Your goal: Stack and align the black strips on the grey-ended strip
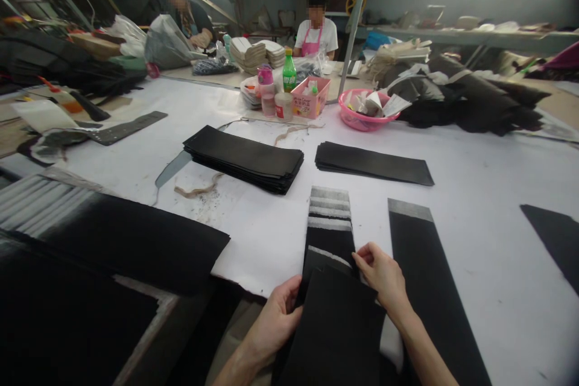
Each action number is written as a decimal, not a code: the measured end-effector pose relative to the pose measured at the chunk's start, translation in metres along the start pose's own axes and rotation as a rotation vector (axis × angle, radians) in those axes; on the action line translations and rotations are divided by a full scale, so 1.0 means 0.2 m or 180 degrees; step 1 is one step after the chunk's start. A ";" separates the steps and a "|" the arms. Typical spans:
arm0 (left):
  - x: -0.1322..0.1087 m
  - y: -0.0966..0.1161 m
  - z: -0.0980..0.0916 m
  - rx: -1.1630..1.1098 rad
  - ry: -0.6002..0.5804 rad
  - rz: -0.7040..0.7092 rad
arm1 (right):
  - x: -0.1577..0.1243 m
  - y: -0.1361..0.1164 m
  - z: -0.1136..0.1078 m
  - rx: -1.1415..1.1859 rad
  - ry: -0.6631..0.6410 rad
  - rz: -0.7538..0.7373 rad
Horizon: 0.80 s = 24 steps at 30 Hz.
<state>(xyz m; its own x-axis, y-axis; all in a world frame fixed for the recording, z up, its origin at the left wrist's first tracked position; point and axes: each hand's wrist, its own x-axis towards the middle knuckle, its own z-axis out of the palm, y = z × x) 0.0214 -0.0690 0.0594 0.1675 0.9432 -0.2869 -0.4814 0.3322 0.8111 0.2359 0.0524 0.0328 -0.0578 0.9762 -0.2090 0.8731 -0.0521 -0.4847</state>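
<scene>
My left hand (277,315) grips the left edge of a black sheet (337,332) at the near table edge, fingers curled round it. My right hand (382,274) rests on the sheet's upper right corner, its fingers bent and pinching the top edge. Under and beyond this sheet lies a staggered stack of black strips with grey-white ends (329,217). A single long black strip with a grey end (427,271) lies just right of my right hand.
Two stacks of black strips (244,158) (373,163) lie mid-table on white paper. Large black sheets (122,241) cover the left. A pink basin (364,117), pink box (311,96), bottles and cups stand farther back. Two people sit at the far side.
</scene>
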 end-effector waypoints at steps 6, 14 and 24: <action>-0.03 -0.04 0.00 -0.0118 0.0188 -0.0143 | -0.01 0.00 -0.01 -0.0004 -0.0037 -0.0010; -0.03 -0.04 0.00 -0.0076 0.0287 -0.0215 | 0.00 0.03 0.02 0.0090 0.0010 -0.0077; -0.08 -0.04 0.00 -0.0140 0.0062 -0.0036 | -0.06 0.03 0.00 0.1785 -0.0330 -0.0667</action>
<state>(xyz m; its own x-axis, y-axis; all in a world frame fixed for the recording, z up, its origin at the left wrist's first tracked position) 0.0230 -0.0864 0.0574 0.1564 0.9391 -0.3061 -0.5170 0.3419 0.7847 0.2416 0.0415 0.0330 -0.2723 0.9535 -0.1288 0.4515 0.0084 -0.8922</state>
